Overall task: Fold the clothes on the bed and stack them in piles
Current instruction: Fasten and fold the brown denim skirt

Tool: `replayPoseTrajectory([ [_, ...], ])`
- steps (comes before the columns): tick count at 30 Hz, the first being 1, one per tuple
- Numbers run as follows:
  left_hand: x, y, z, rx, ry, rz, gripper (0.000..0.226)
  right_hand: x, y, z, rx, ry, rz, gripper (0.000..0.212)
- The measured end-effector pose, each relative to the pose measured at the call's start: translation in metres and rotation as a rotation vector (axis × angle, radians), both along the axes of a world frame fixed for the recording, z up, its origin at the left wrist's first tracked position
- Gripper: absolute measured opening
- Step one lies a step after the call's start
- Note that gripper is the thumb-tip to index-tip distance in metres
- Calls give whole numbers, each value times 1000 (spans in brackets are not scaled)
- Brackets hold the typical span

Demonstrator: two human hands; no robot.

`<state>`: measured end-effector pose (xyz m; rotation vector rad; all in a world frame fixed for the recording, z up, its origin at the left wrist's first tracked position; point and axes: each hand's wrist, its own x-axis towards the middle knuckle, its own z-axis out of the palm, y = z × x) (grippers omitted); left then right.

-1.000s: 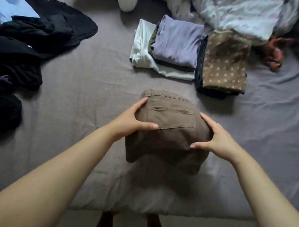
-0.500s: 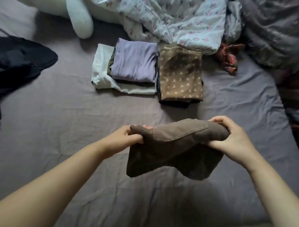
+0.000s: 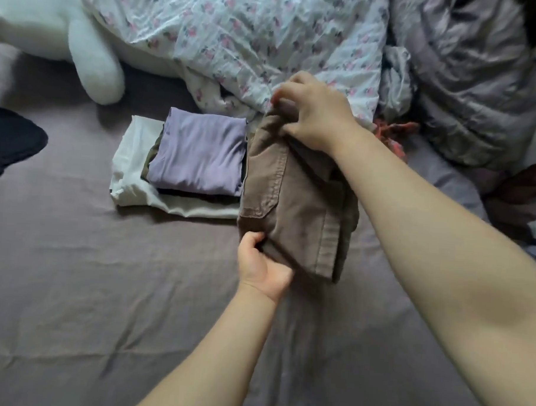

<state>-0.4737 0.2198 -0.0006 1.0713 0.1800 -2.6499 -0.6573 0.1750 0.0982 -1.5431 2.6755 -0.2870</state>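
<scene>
I see both hands on the folded trousers [image 3: 294,201], just right of the pile [image 3: 182,168], toward the bed's [image 3: 72,286] far side. Left hand [image 3: 262,265] pinches the near corner; right hand [image 3: 313,115] grips the far end, fingertips partly buried in cloth. Whatever's under the trousers is hidden. Dark clothes [image 3: 11,139] cut off at left edge; quilt [image 3: 252,33] behind.
</scene>
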Motion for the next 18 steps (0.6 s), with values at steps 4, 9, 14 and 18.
replayPoseTrajectory([
  [4, -42, -9, -59, 24, -252, -49, 23, -22, -28, -98, 226, 47, -151, 72],
  [9, -30, -6, -106, -215, -567, -332, 24, -13, -12, -192, 167, -14, -209, 73],
  [14, -21, 1, -77, -790, -709, -305, 99, -42, -18, -184, -9, 50, -224, 57],
  [18, -54, -1, -56, -866, -686, -515, 100, -57, -30, -158, -366, 346, -184, 24],
])
